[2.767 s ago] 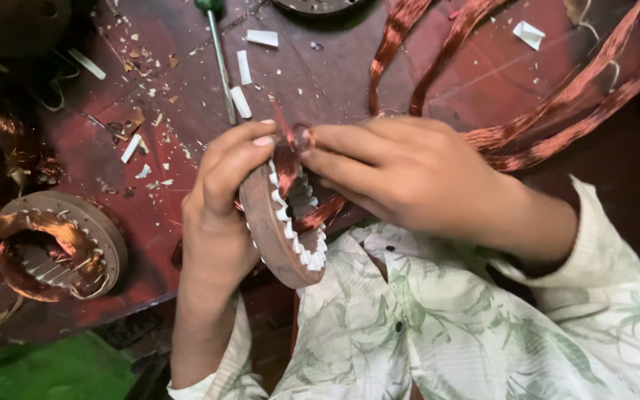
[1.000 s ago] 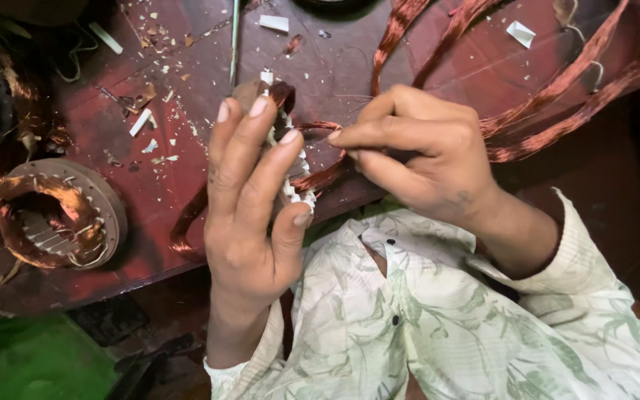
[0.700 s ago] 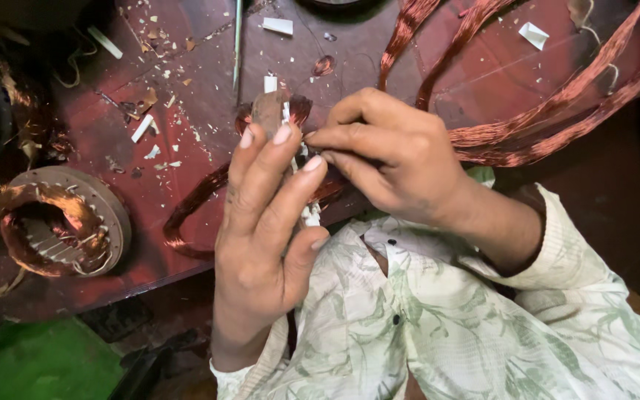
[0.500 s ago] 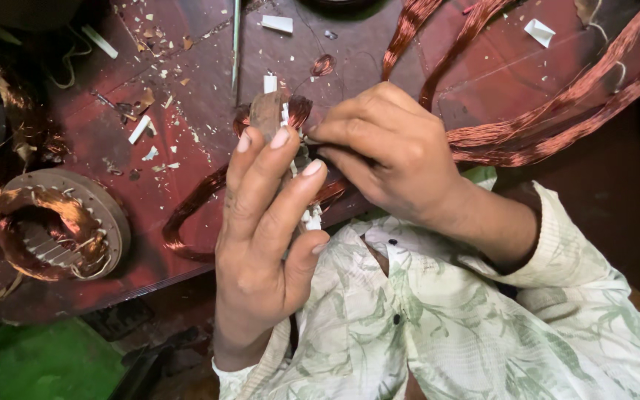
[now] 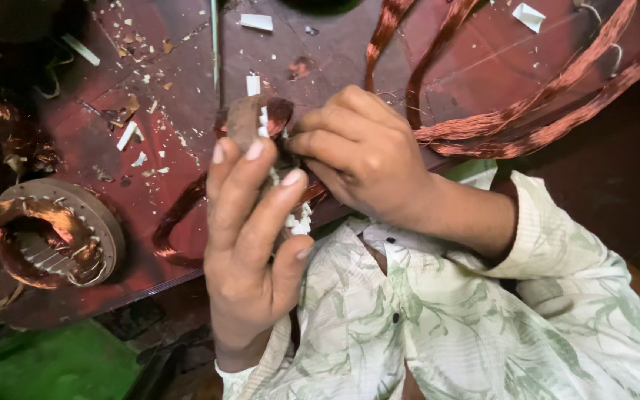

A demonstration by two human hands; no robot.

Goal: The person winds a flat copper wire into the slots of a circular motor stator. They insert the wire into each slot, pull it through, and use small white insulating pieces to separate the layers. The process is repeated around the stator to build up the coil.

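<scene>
Both hands meet over the near edge of a dark red bench [image 5: 187,159]. Left hand [image 5: 250,244] has its grip clamped around a round motor stator [image 5: 250,122], fingers laid flat across its face and thumb beneath. Right hand [image 5: 361,155] has its grip pinched shut on the copper coil [image 5: 279,115] where it enters the stator's white-lined slots. Held just above the bench edge, in front of the person's pale leaf-print shirt [image 5: 438,326], the stator stands on edge: its flat faces look left and right, and its short axis runs roughly across the view. Long bundles of copper wire [image 5: 542,118] trail away to the far right. A second stator [image 5: 57,237], already wound with copper, lies flat at the left. White paper scraps [image 5: 131,137] litter the bench.

Risk, as a judgement: the thin wire could kink or scrape on a slot edge if pulled hard, and the trailing bundles could snag.
</scene>
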